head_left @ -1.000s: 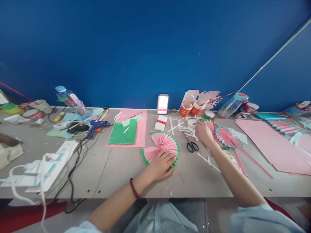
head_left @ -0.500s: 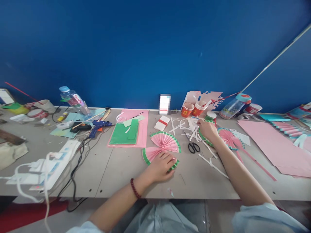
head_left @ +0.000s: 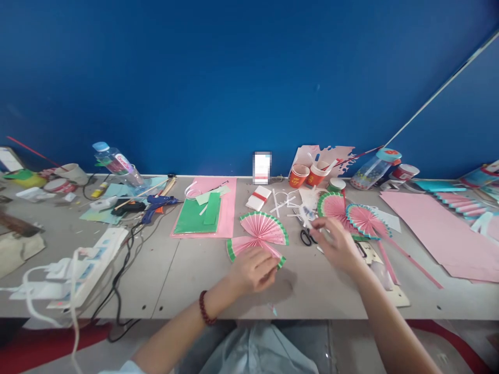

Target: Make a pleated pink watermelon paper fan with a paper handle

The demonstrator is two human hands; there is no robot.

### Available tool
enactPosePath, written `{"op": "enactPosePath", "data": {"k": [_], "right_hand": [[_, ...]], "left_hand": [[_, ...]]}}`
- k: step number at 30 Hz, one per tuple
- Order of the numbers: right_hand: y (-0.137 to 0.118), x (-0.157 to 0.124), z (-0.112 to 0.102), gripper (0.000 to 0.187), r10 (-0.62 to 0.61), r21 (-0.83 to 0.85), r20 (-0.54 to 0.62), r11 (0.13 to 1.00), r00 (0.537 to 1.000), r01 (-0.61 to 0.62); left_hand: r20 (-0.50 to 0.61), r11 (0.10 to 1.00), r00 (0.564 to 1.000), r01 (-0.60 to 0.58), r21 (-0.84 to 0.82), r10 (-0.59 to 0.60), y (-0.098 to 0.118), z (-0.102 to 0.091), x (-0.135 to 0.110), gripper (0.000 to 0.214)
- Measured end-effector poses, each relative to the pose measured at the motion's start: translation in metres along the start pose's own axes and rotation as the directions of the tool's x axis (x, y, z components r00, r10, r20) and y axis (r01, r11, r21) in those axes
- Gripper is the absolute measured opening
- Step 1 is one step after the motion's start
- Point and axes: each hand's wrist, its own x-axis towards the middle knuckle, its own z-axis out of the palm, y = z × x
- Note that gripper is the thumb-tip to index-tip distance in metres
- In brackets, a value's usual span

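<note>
My left hand (head_left: 254, 270) is raised just above the near edge of a pink pleated paper fan (head_left: 259, 234) with a green rim. Its fingers are curled together, and whatever they may hold is hidden. To the right, my right hand (head_left: 338, 243) hovers with thumb and forefinger apart beside black-handled scissors (head_left: 306, 238). A small clear-and-white piece with blue marks (head_left: 307, 214) lies just beyond its fingertips. Thin white paper strips (head_left: 283, 200) lie behind the scissors. Beyond my right hand are another green-rimmed pink fan (head_left: 330, 204) and a blue-rimmed pink fan (head_left: 366, 218).
A green paper pack (head_left: 195, 221) lies on pink sheets at left, near a blue glue gun (head_left: 158, 205) and a power strip (head_left: 97, 265) with trailing cords. Red paper cups (head_left: 299, 175) stand at the back. Pink card (head_left: 432, 234) and a pale board (head_left: 399, 298) are on the right.
My right hand has come nearer and slightly left, off the far green-rimmed fan. Many white strips beside it are gone from view, and a pale board now shows. My left hand has lifted slightly.
</note>
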Motion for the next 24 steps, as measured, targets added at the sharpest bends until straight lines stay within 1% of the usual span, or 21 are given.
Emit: {"op": "enactPosePath", "data": {"k": [1, 2, 4, 6, 8, 11, 15, 17, 20, 22, 24], "right_hand": [[-0.009, -0.011, 0.003, 0.014, 0.032, 0.114, 0.076, 0.993, 0.997, -0.041], [-0.017, -0.021, 0.006, 0.015, 0.046, 0.216, 0.157, 0.973, 0.987, -0.08], [-0.032, -0.038, 0.015, 0.017, 0.043, 0.383, 0.239, 0.914, 0.97, -0.135], [-0.044, -0.051, 0.025, 0.018, 0.013, 0.507, 0.274, 0.848, 0.962, -0.155], [-0.052, -0.061, 0.034, 0.018, 0.008, 0.58, 0.268, 0.797, 0.963, -0.168], [-0.057, -0.071, 0.045, 0.013, 0.009, 0.628, 0.234, 0.762, 0.972, -0.158], [-0.061, -0.076, 0.054, 0.005, -0.036, 0.644, 0.155, 0.762, 0.987, -0.074], [-0.063, -0.076, 0.056, 0.004, -0.068, 0.625, 0.126, 0.78, 0.99, -0.026], [-0.069, -0.074, 0.057, 0.009, -0.106, 0.558, 0.068, 0.828, 0.992, 0.05], [-0.072, -0.073, 0.056, 0.014, -0.133, 0.488, 0.019, 0.866, 0.991, 0.107], [-0.075, -0.072, 0.056, 0.017, -0.169, 0.421, -0.02, 0.893, 0.985, 0.162]], "left_hand": [[-0.006, 0.992, 0.994, 0.111, -0.062, -0.112, 0.001, -0.005, 0.005, 0.019], [-0.008, 0.967, 0.976, 0.215, -0.134, -0.218, 0.003, -0.009, 0.01, 0.019], [-0.016, 0.9, 0.926, 0.364, -0.239, -0.378, 0.008, -0.016, 0.018, 0.023], [0.006, 0.845, 0.885, 0.447, -0.292, -0.466, 0.014, -0.02, 0.022, 0.028], [-0.002, 0.824, 0.866, 0.474, -0.31, -0.5, 0.02, -0.021, 0.022, 0.031], [-0.052, 0.816, 0.852, 0.478, -0.325, -0.52, 0.029, -0.021, 0.018, 0.034], [-0.134, 0.831, 0.853, 0.437, -0.344, -0.504, 0.04, -0.023, 0.013, 0.039], [-0.205, 0.863, 0.862, 0.387, -0.325, -0.463, 0.044, -0.024, 0.011, 0.041], [-0.319, 0.919, 0.869, 0.312, -0.241, -0.379, 0.049, -0.023, 0.008, 0.045], [-0.359, 0.935, 0.866, 0.295, -0.197, -0.348, 0.052, -0.021, 0.006, 0.046], [-0.376, 0.934, 0.856, 0.3, -0.194, -0.353, 0.054, -0.019, 0.005, 0.045]]}}
